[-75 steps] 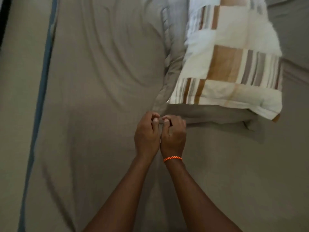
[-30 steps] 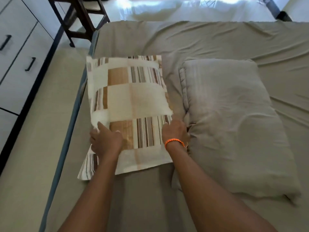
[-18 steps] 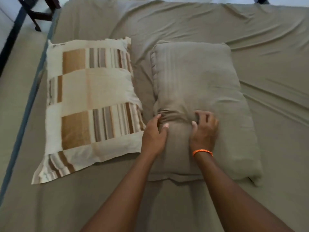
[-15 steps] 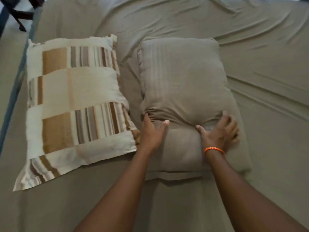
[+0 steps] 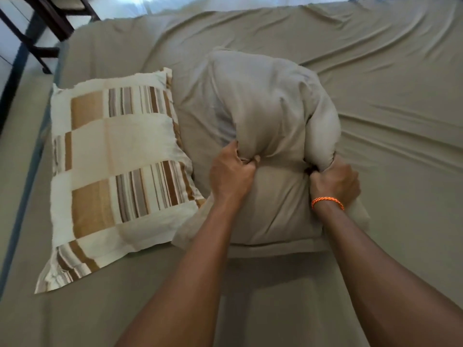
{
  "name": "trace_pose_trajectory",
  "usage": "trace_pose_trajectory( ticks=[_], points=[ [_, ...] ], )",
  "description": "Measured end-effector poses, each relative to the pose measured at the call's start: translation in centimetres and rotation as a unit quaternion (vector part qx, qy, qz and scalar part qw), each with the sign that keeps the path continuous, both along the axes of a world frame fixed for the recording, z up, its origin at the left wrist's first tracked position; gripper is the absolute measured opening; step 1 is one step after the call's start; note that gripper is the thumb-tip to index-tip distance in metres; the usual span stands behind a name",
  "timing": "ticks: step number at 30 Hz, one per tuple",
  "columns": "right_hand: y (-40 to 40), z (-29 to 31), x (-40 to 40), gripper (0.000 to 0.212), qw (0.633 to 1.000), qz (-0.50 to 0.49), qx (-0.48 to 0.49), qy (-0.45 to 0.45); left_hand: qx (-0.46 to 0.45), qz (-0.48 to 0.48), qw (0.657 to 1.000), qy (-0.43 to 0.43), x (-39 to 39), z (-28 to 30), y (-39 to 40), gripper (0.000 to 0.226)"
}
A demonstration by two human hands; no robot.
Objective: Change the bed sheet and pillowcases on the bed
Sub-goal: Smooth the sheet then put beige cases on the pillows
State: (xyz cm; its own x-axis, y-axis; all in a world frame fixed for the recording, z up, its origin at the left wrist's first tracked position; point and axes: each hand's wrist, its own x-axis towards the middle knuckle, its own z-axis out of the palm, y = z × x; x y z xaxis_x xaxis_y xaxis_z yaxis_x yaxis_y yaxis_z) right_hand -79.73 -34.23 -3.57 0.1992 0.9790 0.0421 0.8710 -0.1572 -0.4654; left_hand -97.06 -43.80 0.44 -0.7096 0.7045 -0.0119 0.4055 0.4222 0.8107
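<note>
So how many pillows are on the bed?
2. The striped pillow lies flat near the bed's left edge. The plain beige pillow is beside it, bunched up and gripped by the left hand and right hand.

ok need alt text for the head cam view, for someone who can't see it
Both hands grip bunched fabric of a plain beige pillow on a beige bed sheet, left hand and right hand lifting its far end. A brown-and-cream striped patchwork pillow lies flat to its left.
</note>
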Motion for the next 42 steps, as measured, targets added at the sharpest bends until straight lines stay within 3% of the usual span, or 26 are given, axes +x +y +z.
trace_pose_trajectory(
  ticks=[7, 10, 14, 17, 20, 25, 28, 31, 37, 42],
  points=[
    [-6.5, 5.2, -11.4, 0.024, 0.993, 0.036, 0.065, 0.090, 0.053, 0.082, 0.990, 0.105, -10.3, 8.0, -7.1, 0.030],
    [-9.4, 7.0, -16.8, 0.041, 0.988, 0.076, 0.066, 0.120, 0.059, 0.126, 0.978, 0.158, -15.6, 9.9, -11.5, 0.041],
    [-14.0, 6.5, -21.2, 0.080, 0.979, 0.179, 0.011, 0.099, -0.040, 0.211, 0.956, 0.198, -21.2, 9.0, -18.0, 0.064],
    [-18.0, 4.5, -22.1, 0.086, 0.947, 0.304, -0.084, 0.066, -0.157, 0.265, 0.933, 0.186, -21.6, 5.7, -23.0, 0.071],
    [-21.8, 2.6, -21.2, 0.079, 0.940, 0.332, -0.056, 0.052, -0.159, 0.227, 0.941, 0.194, -17.8, 2.7, -26.6, 0.063],
    [-27.6, -1.0, -16.1, 0.063, 0.961, 0.246, 0.064, 0.106, -0.079, 0.052, 0.965, 0.246, -6.0, -2.3, -31.4, 0.044],
    [-31.9, -4.9, -10.9, 0.063, 0.968, 0.235, 0.014, 0.087, -0.072, -0.042, 0.981, 0.176, 0.4, -7.1, -34.6, 0.048],
    [-36.6, -8.9, -4.8, 0.065, 0.954, 0.296, -0.033, 0.015, -0.097, -0.084, 0.985, 0.113, 5.3, -10.7, -36.8, 0.048],
    [-41.4, -12.8, 6.1, 0.060, 0.905, 0.412, -0.082, -0.066, -0.183, -0.180, 0.955, 0.146, 12.6, -16.5, -38.5, 0.059],
    [-38.2, -13.0, 12.7, 0.059, 0.888, 0.450, -0.063, -0.064, -0.229, -0.167, 0.939, 0.194, 19.5, -17.7, -36.5, 0.065]
  ],
)
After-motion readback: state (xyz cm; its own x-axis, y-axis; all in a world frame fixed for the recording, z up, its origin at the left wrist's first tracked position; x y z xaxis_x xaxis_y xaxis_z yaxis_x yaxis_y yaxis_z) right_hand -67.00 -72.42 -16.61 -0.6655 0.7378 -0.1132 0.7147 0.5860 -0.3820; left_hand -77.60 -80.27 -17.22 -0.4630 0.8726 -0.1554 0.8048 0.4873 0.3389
